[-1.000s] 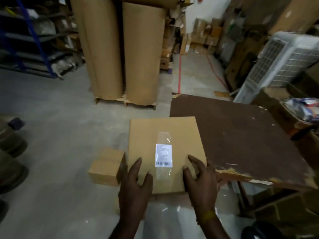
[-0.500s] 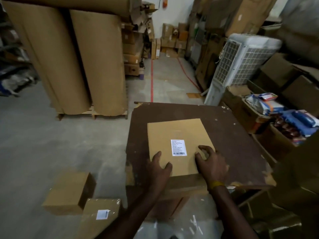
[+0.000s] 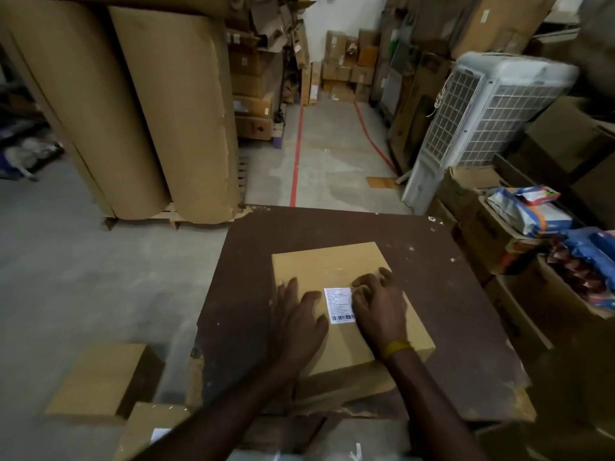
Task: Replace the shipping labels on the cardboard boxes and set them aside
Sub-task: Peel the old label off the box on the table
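Right now your left hand (image 3: 301, 316) lies flat with its fingers spread on the cardboard box (image 3: 349, 304), just beside the shipping label (image 3: 339, 305), while your right hand (image 3: 377, 302) has its fingers curled at the label's right edge, seemingly picking at it (whether a corner is actually pinched, you cannot tell from this view). The box sits on the brown table (image 3: 449, 294), toward its near side. If you pull fast, the label will likely tear and leave scraps stuck to the cardboard, or strip the box's top paper; if your left hand lets up, the box may skid toward the table's ragged near edge. Two more boxes (image 3: 100, 380) wait on the floor to your left. Paper rolls (image 3: 149, 104) stand beyond, an air cooler (image 3: 482, 118) and cartons of packets (image 3: 532, 211) crowd your right, so setting aside looks easiest leftward.
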A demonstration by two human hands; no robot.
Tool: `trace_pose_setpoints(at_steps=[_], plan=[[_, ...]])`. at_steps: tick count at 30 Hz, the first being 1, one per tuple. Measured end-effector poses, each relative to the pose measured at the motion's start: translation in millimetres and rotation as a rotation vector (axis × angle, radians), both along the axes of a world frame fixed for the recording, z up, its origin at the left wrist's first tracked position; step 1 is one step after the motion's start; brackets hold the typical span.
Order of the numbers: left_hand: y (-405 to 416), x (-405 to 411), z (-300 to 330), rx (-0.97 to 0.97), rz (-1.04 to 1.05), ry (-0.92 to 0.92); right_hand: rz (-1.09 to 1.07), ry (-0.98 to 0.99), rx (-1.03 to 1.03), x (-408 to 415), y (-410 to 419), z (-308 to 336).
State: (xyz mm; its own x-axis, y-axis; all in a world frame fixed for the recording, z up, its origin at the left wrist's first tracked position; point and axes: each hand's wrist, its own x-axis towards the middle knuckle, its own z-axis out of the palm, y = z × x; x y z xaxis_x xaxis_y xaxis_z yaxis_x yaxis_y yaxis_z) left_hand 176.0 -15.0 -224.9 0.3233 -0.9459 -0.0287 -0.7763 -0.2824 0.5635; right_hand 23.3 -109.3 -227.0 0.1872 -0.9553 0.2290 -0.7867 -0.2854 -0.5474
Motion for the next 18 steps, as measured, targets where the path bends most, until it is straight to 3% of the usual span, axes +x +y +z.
trace_pose_setpoints(at_steps=[4, 10, 18], plan=[[-52.1, 25.3, 4.5, -0.022, -0.082, -0.16, 0.161, 0.118, 0.015, 25.8, -26.4, -1.2], [-78.8, 38.0, -1.7, -0.002, -0.104, -0.304, 0.16, 0.254, 0.033, 42.3, -32.9, -2.2], [-78.9, 37.0, -9.6, -0.029, -0.077, -0.341, 0.152, 0.271, 0.057, 44.1, -31.5, 0.8]])
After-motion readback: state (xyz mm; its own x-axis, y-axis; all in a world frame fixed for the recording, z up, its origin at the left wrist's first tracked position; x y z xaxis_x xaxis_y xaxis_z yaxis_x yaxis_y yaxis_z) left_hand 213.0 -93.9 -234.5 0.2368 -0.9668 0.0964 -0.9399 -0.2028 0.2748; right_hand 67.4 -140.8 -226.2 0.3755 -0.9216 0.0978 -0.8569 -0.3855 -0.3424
